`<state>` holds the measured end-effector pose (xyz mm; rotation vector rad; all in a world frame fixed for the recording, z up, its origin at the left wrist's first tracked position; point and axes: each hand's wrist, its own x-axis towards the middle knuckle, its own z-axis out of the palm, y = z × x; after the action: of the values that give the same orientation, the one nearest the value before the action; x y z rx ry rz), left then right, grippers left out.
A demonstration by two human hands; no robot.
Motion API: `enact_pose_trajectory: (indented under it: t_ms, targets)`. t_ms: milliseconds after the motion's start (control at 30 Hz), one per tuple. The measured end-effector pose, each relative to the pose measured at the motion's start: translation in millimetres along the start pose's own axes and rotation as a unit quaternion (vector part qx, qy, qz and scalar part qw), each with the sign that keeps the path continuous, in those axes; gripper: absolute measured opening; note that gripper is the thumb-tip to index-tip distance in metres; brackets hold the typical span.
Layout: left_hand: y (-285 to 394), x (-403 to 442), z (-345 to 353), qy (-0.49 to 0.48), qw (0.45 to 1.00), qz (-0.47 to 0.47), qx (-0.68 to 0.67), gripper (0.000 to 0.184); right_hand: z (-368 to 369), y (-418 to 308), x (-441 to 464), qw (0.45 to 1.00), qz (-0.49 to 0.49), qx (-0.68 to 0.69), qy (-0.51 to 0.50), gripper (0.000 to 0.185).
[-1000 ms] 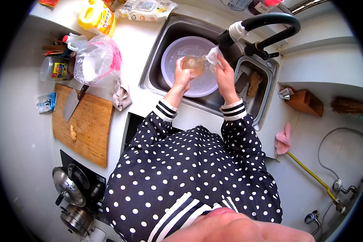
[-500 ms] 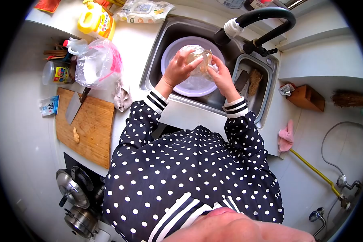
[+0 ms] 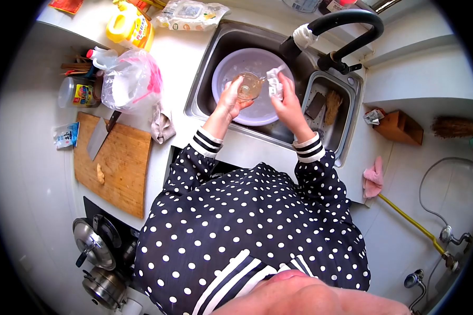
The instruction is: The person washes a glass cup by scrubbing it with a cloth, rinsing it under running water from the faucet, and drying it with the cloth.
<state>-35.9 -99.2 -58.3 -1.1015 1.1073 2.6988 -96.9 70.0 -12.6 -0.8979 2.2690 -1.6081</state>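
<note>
In the sink, a pale purple basin (image 3: 223,65) holds some water. Above it my left hand (image 3: 229,102) grips a clear glass cup (image 3: 250,86), tilted so its round opening or base faces up at me; which one I cannot tell. My right hand (image 3: 289,103) pinches a crumpled white cloth or wipe (image 3: 274,82), a small distance to the right of the glass.
A black faucet (image 3: 347,18) arches over the sink (image 3: 197,100); its small side basin holds a scrubber (image 3: 332,107) and a dark block (image 3: 316,105). On the left are a cutting board (image 3: 118,168), a cleaver (image 3: 98,137), a plastic bag (image 3: 134,84) and a yellow bottle (image 3: 123,26).
My hands have moved apart. The white cloth has come away from the glass in my right hand, while my left hand has turned the glass and lowered slightly.
</note>
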Motion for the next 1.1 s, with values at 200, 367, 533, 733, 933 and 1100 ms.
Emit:
enact_pose_trajectory:
  t_ms: [200,367,533,733,933,1100]
  targets:
    - [-14,4,2,-0.051,0.997,0.038,0.04,0.033,14,-18,-3,0.936,-0.151,-0.277,-0.156,0.056]
    - [-12,-10,9,-0.075,0.988,0.016,0.132,0.057,11,-6,-2,0.866,-0.246,-0.38,-0.212,0.047]
    - [-17,-26,22,-0.11,0.982,-0.018,0.151,0.062,19,0,-5,0.914,-0.145,-0.316,-0.21,0.02]
    - [-15,-28,16,-0.197,0.976,0.058,0.07,0.054,12,-18,-1,0.99,0.056,0.0,-0.129,0.029]
    - [-21,-36,19,-0.222,0.974,-0.042,-0.023,0.055,-4,-23,6,0.979,-0.018,0.003,-0.205,0.031]
    - [-10,-35,10,-0.281,0.947,-0.146,0.053,0.059,-37,-38,7,0.915,-0.239,-0.1,-0.309,0.013]
